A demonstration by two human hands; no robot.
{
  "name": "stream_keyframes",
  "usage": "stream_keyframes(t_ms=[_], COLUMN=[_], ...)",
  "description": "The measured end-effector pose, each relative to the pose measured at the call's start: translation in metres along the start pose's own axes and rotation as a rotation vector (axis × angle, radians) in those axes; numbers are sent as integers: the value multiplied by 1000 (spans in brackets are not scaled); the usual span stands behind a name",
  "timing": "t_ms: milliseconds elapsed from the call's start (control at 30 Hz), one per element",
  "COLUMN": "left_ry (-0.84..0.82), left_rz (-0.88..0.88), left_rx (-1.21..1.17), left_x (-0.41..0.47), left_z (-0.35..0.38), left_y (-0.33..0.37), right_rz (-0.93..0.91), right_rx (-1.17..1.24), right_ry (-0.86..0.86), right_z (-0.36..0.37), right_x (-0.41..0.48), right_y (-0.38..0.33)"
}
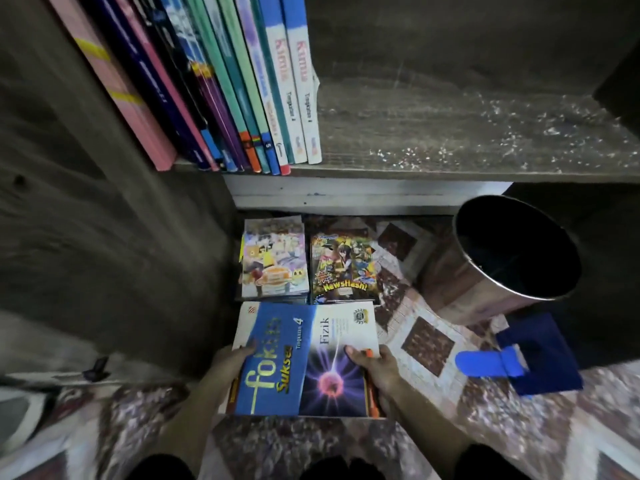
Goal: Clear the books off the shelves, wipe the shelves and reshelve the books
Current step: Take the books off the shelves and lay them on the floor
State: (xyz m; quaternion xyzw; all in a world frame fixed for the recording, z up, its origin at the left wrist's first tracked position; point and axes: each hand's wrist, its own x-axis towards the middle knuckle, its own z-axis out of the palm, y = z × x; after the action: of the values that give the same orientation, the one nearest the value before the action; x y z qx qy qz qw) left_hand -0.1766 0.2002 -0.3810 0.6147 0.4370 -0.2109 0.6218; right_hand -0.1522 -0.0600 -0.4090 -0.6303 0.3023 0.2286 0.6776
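A stack of textbooks (301, 362) lies on the patterned floor, a blue "Fokus Sukses Fizik" cover on top. My left hand (230, 362) grips its left edge, thumb on the cover. My right hand (375, 367) grips the right edge, thumb on top. Beyond it two small piles of comic books (273, 259) (343, 268) lie side by side. On the wooden shelf (450, 133) above, a row of upright books (214, 84) leans at the left; the shelf's right part is bare and dusty.
A shiny metal bin (509, 261) stands on the floor to the right. A blue dustpan with a handle (519, 358) lies in front of it. The bookcase's dark wooden side (104, 237) rises at the left.
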Motion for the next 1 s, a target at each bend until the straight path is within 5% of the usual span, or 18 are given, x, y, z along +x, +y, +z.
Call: stream_keyframes(t_ms=[333, 700, 1000], left_ry=[113, 297, 184], left_rz=[-57, 83, 266], left_rx=[70, 293, 414], left_x=[40, 29, -3], left_z=[-8, 1, 27], left_y=[-13, -2, 37], right_rz=[139, -14, -83], right_rx=[-336, -957, -826], right_ry=[-61, 41, 58], right_z=[23, 31, 24], right_x=[37, 22, 11], right_y=[8, -5, -29])
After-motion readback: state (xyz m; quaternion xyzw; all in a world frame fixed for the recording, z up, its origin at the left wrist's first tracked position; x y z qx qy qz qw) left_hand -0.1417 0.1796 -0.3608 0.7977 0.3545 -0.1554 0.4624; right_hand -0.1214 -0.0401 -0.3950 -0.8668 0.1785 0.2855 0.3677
